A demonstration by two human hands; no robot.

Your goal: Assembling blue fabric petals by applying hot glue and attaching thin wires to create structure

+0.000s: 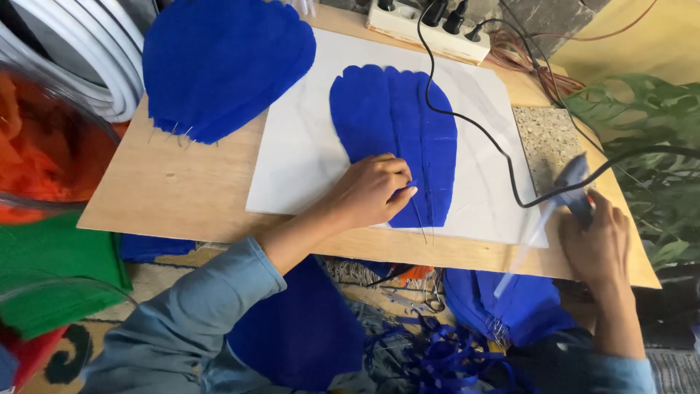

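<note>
Near the front edge of the pale plywood worktop, on a white rectangular board, lies a blue crepe-paper petal piece, broad and scalloped at its far end, narrowing toward the front edge. The left hand rests on its narrow lower end with fingers curled, pinching the paper where thin wire stems stick out. At the front right corner, the right hand is closed around a hot glue gun with a clear glue stick trailing from its back; its black cable runs across the board to a white power strip at the far edge. A stack of similar blue paper petals lies at the far left corner.
</note>
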